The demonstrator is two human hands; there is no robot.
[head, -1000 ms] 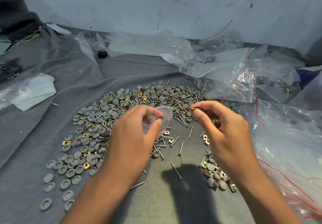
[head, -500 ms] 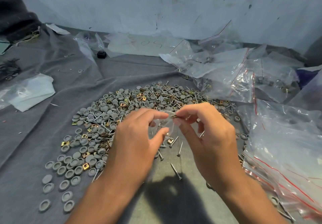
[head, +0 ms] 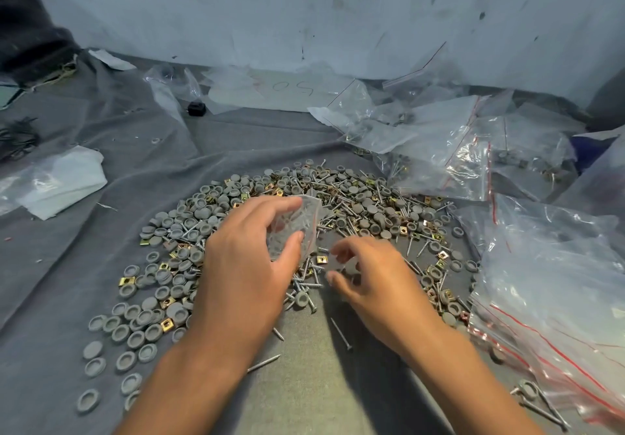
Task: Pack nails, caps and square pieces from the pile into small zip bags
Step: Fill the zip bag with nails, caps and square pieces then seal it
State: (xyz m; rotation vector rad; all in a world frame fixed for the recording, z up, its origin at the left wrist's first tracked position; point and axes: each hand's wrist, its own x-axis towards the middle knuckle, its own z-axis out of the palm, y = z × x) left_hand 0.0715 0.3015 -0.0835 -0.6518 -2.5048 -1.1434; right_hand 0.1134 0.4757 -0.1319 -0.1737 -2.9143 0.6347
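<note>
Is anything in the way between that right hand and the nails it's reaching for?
Nothing visible. The right hand hovers with curled fingers just above loose nails on the cloth, with no object between. The left hand holds the small bag beside it, clear of the reach.

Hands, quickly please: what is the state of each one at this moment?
Left hand: holds the small zip bag, fingers curled round it.
Right hand: over the pile, fingers curled; whether it pinches anything cannot be told.
</note>
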